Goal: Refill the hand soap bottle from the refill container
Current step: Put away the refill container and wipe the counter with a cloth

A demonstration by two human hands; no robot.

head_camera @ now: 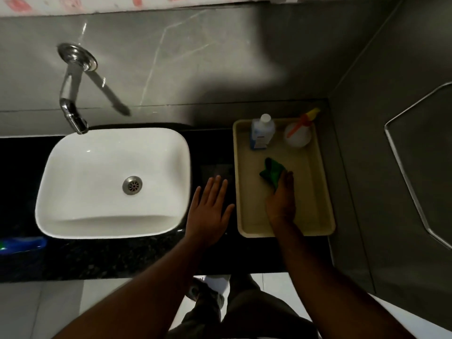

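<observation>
Soap bottle and refill container stood side by side at the far end of a beige tray (325, 192), right of centre in the frame: a clear bottle with a white cap and blue label (262, 132) on the left, and a round white bottle with a red-and-yellow nozzle (299, 133) on the right — which of the two served as the refill could not be determined from the labels at this distance. Both stood upright and capped, near each other but apparently not touching. The right hand (281, 204) rested inside the tray, its fingers pinching a crumpled green cloth (272, 171) that lay in front of the bottles. The left hand (209, 211) lay flat and empty, fingers spread, on the dark stone counter (122, 255) between the tray and the white basin (112, 182), which sat under a chrome tap (71, 104) at upper left. No pouring had yet begun. The step in hand appeared to be preparation: the cloth should be kept within reach for drips, both caps removed in turn, and the receiving bottle left standing in the tray — any spill would then be contained. The free hand should steady that bottle while the other tilts the refill slowly.
</observation>
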